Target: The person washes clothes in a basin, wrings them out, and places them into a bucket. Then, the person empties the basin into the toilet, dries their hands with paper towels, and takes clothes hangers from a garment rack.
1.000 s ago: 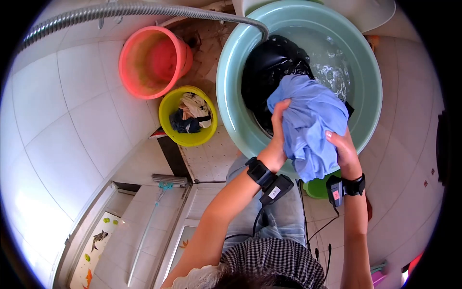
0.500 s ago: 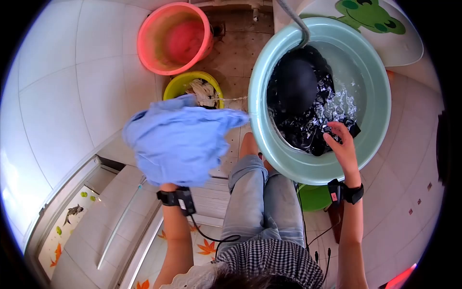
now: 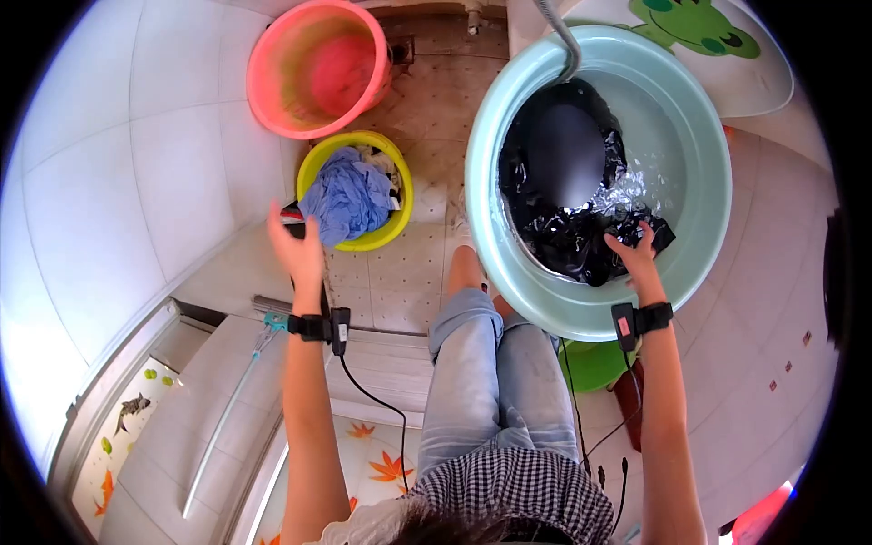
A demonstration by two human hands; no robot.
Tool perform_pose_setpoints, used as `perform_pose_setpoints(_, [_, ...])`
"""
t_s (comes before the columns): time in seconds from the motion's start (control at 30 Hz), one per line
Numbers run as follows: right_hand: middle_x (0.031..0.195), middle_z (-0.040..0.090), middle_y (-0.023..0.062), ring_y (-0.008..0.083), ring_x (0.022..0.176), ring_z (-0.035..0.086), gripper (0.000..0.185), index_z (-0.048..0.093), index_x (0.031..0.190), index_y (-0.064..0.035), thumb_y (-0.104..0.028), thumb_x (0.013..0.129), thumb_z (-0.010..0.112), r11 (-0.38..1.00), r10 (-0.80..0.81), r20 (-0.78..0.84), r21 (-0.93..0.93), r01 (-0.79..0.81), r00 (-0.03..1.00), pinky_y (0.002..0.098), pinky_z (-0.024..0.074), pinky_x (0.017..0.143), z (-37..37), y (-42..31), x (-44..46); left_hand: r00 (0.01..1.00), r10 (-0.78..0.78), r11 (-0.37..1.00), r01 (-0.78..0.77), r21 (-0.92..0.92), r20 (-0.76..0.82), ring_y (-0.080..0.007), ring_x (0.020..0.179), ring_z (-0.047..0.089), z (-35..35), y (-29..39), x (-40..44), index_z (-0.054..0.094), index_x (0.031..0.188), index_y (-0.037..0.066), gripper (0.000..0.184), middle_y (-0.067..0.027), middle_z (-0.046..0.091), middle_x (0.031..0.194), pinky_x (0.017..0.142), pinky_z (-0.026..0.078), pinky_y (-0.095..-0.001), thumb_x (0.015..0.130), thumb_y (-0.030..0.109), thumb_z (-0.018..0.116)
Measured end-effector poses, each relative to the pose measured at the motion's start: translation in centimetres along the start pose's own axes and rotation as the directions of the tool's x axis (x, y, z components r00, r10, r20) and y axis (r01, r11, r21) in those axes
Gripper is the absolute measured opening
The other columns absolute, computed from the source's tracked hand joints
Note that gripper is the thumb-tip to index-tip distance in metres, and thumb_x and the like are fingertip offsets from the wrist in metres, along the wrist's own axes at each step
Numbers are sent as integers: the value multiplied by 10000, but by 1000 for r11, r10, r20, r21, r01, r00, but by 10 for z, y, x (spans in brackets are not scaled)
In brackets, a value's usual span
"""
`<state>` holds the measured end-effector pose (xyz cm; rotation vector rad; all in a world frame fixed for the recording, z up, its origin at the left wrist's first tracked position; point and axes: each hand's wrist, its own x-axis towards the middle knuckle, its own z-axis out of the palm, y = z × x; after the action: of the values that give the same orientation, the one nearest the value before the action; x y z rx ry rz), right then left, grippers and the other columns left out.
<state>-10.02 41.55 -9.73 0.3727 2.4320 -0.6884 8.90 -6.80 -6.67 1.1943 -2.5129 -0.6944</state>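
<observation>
One splayed, empty left hand hung beside the yellow bucket, whose near-left rim, I judged remotely, confined the bunched blue cloth; the right hand, fingers parted, overhung black cloth inside the basin's near-right edge.

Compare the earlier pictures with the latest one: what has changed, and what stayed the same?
The blue cloth moved leftward from over the teal basin into the yellow bucket. The right hand let go first; the left hand carried it across and has now released it too. The black fabric stayed in the basin, and the pink bucket stayed put.
</observation>
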Motion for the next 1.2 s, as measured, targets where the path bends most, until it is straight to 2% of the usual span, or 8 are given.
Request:
perform_pose_setpoints(0.07, [1371, 158, 207, 406, 1231, 236, 1121, 54, 1365, -209, -374, 555, 811, 772, 473, 288, 320, -550, 832, 608, 331, 873, 0, -30, -5, 966, 195, 969, -163, -184, 172, -298, 1074, 477, -5, 108, 6, 475, 1170, 2, 483, -158, 497, 1155, 928, 364, -372, 701, 27, 585])
perform_pose_setpoints(0.2, [1414, -8, 251, 481, 1275, 57, 1383, -126, 1373, -234, -475, 418, 844, 912, 389, 123, 92, -401, 913, 668, 145, 941, 44, -39, 7, 518, 735, 575, -818, 3, 438, -318, 1129, 438, 39, 234, -14, 462, 1218, 79, 558, -162, 452, 1221, 914, 359, -408, 703, 156, 663])
perform_pose_setpoints(0.47, [1113, 502, 232, 427, 1120, 384, 804, 441, 1174, -57, -302, 499, 804, 971, 106, 154, -228, -69, 982, 509, 314, 918, 54, -22, 19, 515, 207, 778, -602, 179, 832, -450, 1260, 185, 200, 306, -60, 20, 1373, 350, 1250, -217, 157, 1400, 843, 327, -643, 438, 329, 848])
perform_pose_setpoints(0.73, [747, 583, 118, 341, 731, 571, 321, 489, 820, -49, -89, 579, 697, 997, 21, -145, 79, -10, 989, 398, 459, 645, -13, -27, 2, 142, 347, 894, -349, -281, 927, -370, 829, 584, 232, 305, -99, 399, 1254, 132, 698, -212, 601, 871, 775, 468, -409, 608, 142, 664])
perform_pose_setpoints(0.87, [1081, 489, 155, 364, 957, 504, 665, 391, 1131, -66, 14, 537, 679, 905, 97, -454, 410, 111, 886, 375, 423, 822, -25, -30, -13, 29, 417, 805, -477, -354, 909, -323, 933, 557, 209, 315, -114, 443, 1222, 158, 684, -189, 562, 1024, 827, 420, -467, 588, 162, 698])
perform_pose_setpoints(0.93, [1290, 289, 245, 437, 1155, 336, 990, 191, 1318, -60, -22, 500, 748, 927, 45, -437, 354, 126, 898, 414, 319, 959, -21, -18, -10, 245, 601, 634, -726, -267, 761, -281, 1068, 469, 194, 322, -115, 400, 1266, 202, 798, -163, 418, 1223, 859, 335, -568, 550, 204, 754])
perform_pose_setpoints(1.07, [1323, 54, 402, 504, 1257, 84, 1372, -61, 1381, -91, -256, 390, 873, 981, 119, -294, 180, -67, 948, 493, 144, 1034, -5, -11, 13, 200, 255, 688, -725, -32, 946, -403, 1224, 249, 191, 312, -106, 63, 1385, 301, 1252, -166, 152, 1394, 808, 338, -668, 409, 205, 841])
perform_pose_setpoints(1.2, [1321, 91, 387, 505, 1246, 129, 1405, -83, 1372, -109, -302, 361, 874, 926, 103, -123, 375, -50, 987, 492, 172, 1027, 17, 4, 38, 193, 136, 860, -510, -19, 972, -451, 1153, 348, 224, 291, -107, 5, 1391, 267, 1282, -212, 304, 1328, 861, 402, -540, 417, 81, 817])
